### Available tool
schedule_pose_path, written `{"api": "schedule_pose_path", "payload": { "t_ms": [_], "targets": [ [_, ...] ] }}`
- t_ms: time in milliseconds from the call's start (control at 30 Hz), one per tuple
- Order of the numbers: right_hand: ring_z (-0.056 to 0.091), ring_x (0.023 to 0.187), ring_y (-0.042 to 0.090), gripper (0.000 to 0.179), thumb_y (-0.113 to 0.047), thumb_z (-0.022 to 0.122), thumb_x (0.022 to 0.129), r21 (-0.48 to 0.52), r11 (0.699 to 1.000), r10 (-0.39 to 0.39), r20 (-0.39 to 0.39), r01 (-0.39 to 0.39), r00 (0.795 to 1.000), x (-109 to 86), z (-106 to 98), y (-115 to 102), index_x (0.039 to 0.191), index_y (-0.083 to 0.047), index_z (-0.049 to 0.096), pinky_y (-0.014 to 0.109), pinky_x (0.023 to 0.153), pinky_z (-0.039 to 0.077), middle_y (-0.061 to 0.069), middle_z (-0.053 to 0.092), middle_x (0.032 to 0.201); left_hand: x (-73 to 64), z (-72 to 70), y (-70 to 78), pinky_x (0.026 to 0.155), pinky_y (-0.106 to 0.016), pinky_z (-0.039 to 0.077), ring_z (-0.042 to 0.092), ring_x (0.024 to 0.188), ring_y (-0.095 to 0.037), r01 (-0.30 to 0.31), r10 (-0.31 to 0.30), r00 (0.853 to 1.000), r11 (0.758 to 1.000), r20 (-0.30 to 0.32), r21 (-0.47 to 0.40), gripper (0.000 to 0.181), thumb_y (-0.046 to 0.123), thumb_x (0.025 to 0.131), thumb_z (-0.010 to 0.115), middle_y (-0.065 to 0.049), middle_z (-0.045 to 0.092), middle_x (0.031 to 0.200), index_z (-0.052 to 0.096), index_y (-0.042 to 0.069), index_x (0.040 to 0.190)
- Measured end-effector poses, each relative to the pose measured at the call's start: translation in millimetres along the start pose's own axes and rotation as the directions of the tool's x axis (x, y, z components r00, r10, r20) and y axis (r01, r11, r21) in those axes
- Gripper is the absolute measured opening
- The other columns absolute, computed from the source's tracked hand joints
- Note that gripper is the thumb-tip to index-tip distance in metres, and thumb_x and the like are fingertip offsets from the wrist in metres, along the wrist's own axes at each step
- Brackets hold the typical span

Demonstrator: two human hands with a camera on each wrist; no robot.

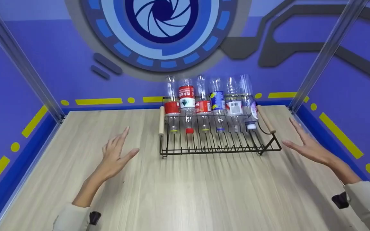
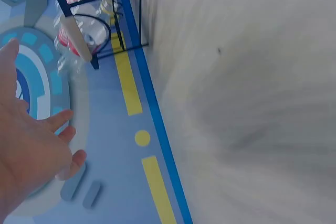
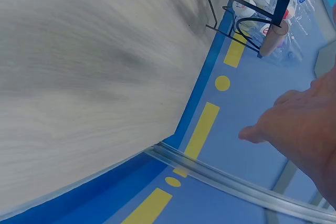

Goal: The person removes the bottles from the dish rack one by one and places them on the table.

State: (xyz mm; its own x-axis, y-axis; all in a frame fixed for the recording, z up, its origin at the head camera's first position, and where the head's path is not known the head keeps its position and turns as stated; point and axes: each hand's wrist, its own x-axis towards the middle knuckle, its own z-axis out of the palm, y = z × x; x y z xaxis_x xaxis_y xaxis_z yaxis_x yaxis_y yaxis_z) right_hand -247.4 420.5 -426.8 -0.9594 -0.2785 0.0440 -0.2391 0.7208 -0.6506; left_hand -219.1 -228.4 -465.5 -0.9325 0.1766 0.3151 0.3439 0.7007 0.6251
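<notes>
A black wire rack [image 1: 210,151] with wooden handles stands toward the back of the table. Several clear plastic bottles lie in it side by side, caps toward me, among them a red-capped bottle [image 1: 187,98], a blue-labelled bottle [image 1: 217,100] and a white-capped bottle [image 1: 248,106]. My left hand [image 1: 114,157] hovers left of the rack, fingers extended, thumb apart, holding nothing. On the other side, my right hand [image 1: 310,147] is held near the rack's right end, also empty with fingers spread. Both wrist views show the rack's wooden handle [image 2: 76,38] beyond the hand.
The wood-grain table [image 1: 188,192] is bounded by blue-purple printed panels [image 1: 59,64] at the back and sides. Metal posts [image 1: 329,54] rise at the two back corners. Yellow dashes run along the panels' lower edges.
</notes>
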Motion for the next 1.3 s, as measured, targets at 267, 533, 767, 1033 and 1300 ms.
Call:
{"api": "schedule_pose_path", "payload": {
  "t_ms": [267, 533, 767, 1033, 1300],
  "targets": [
    [0.005, 0.153, 0.056, 0.087, -0.033, 0.058, 0.104, 0.004, 1.0, 0.021, 0.007, -0.021, 1.0, 12.5, -7, -9, 0.166, -0.025, -0.003, 0.085, 0.105, 0.015, 0.023, 0.002, 0.171, 12.8, 18.3, 15.0, 0.115, -0.068, 0.009, 0.028, 0.148, -0.039, 0.0, 0.009, 0.997, 0.994, 0.076, -0.106, 0.081, 0.035, 0.1, 0.062, -0.014, 0.042, 0.157, 0.017, 0.02, 0.165],
    [0.023, 0.15, 0.053, 0.08, -0.026, 0.057, 0.106, 0.039, 0.999, -0.035, 0.014, 0.034, 0.999, 24.5, -9, -20, 0.166, -0.018, 0.005, 0.074, 0.113, 0.025, 0.028, 0.019, 0.167, 23.9, 30.4, 24.4, 0.117, -0.069, 0.012, 0.031, 0.148, -0.036, 0.024, 0.003, 0.99, 0.982, 0.141, -0.187, 0.075, 0.036, 0.102, 0.058, -0.012, 0.045, 0.157, 0.019, 0.026, 0.165],
    [0.035, 0.146, 0.049, 0.078, -0.032, 0.055, 0.107, 0.018, 1.0, -0.007, 0.011, 0.006, 1.0, 34.4, -13, -28, 0.166, -0.013, 0.006, 0.064, 0.112, 0.035, 0.029, 0.033, 0.162, 31.5, 42.3, 28.4, 0.111, -0.064, 0.036, 0.047, 0.138, -0.038, 0.014, 0.039, 0.981, 0.962, 0.188, -0.272, 0.068, 0.03, 0.104, 0.056, -0.014, 0.05, 0.151, 0.024, 0.021, 0.164],
    [0.037, 0.145, 0.048, 0.078, -0.037, 0.055, 0.106, 0.042, 0.999, 0.025, 0.031, -0.026, 0.999, 52.8, -18, -31, 0.165, -0.013, 0.011, 0.066, 0.113, 0.035, 0.027, 0.035, 0.161, 37.2, 58.4, 30.3, 0.106, -0.064, 0.041, 0.052, 0.132, -0.039, 0.013, 0.053, 0.976, 0.954, 0.21, -0.301, 0.071, 0.032, 0.102, 0.06, -0.015, 0.049, 0.152, 0.026, 0.025, 0.163],
    [0.042, 0.142, 0.048, 0.071, -0.037, 0.055, 0.106, 0.023, 0.999, 0.045, 0.015, -0.045, 0.999, 75.1, -23, -30, 0.162, -0.006, 0.024, 0.066, 0.11, 0.04, 0.029, 0.041, 0.157, 40.7, 67.0, 29.6, 0.105, -0.059, 0.044, 0.052, 0.13, -0.029, 0.032, 0.04, 0.972, 0.954, 0.232, -0.297, 0.072, 0.035, 0.101, 0.06, -0.011, 0.045, 0.156, 0.024, 0.028, 0.164]
  ]
}}
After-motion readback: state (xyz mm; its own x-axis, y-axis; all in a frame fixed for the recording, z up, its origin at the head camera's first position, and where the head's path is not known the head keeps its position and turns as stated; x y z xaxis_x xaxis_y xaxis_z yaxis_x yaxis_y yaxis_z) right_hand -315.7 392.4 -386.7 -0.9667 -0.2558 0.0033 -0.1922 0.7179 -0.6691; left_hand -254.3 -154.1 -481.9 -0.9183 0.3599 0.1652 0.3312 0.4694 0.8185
